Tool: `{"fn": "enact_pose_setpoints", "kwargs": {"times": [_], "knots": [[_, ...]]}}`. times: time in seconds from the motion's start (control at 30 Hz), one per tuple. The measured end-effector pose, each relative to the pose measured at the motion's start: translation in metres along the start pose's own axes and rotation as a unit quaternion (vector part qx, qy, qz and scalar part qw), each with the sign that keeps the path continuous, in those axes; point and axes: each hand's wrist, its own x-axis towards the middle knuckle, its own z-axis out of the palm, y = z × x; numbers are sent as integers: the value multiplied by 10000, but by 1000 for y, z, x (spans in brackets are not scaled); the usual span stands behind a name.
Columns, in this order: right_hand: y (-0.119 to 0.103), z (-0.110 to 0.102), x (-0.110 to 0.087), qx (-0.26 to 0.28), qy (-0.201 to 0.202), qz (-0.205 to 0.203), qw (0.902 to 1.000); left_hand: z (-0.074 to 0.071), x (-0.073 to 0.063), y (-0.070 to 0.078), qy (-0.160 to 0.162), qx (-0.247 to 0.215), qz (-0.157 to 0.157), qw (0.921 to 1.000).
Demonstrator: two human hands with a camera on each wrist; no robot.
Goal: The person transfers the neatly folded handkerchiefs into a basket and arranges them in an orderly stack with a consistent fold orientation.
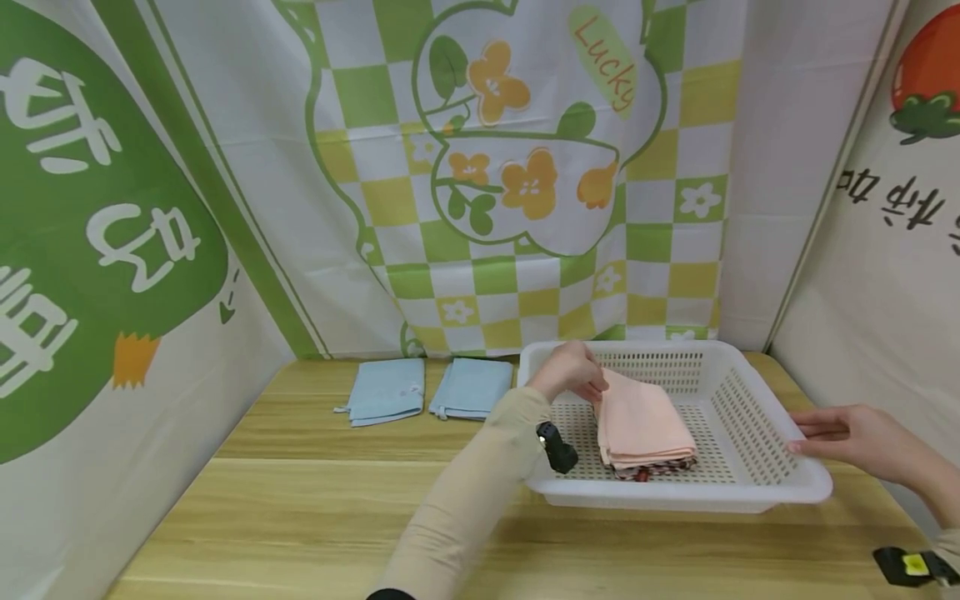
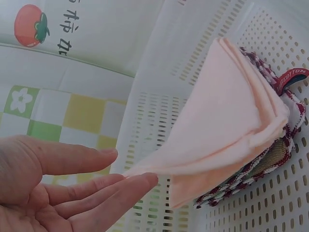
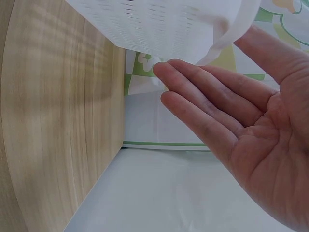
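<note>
A white perforated plastic basket (image 1: 753,493) stands on the wooden table. Inside it lies a folded pink cloth (image 1: 647,421) on top of a cloth with a dark red and white edge (image 2: 227,182). My left hand (image 1: 572,371) is over the basket's left side, at the pink cloth's far left corner. In the left wrist view its fingers are nearly straight at that raised corner, the thumb apart from them. My right hand (image 1: 862,437) is at the basket's right rim, its straight fingers and thumb tip against the outside.
Two folded light blue cloths, the left cloth (image 1: 386,392) and the right cloth (image 1: 472,387), lie left of the basket near the table's back edge. A printed curtain (image 1: 510,275) hangs behind the table (image 1: 315,508). Printed sheets close off both sides.
</note>
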Motion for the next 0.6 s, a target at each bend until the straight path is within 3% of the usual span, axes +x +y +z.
{"fn": "enact_pose_setpoints", "kwargs": {"times": [0.4,0.6], "knots": [[-1,-1,0,-19,-56,111,9999,-15,-5,-1,-4,11,207,9998],[-1,0,0,-58,-31,55,10000,-27,-8,-4,-153,-66,237,9996]]}}
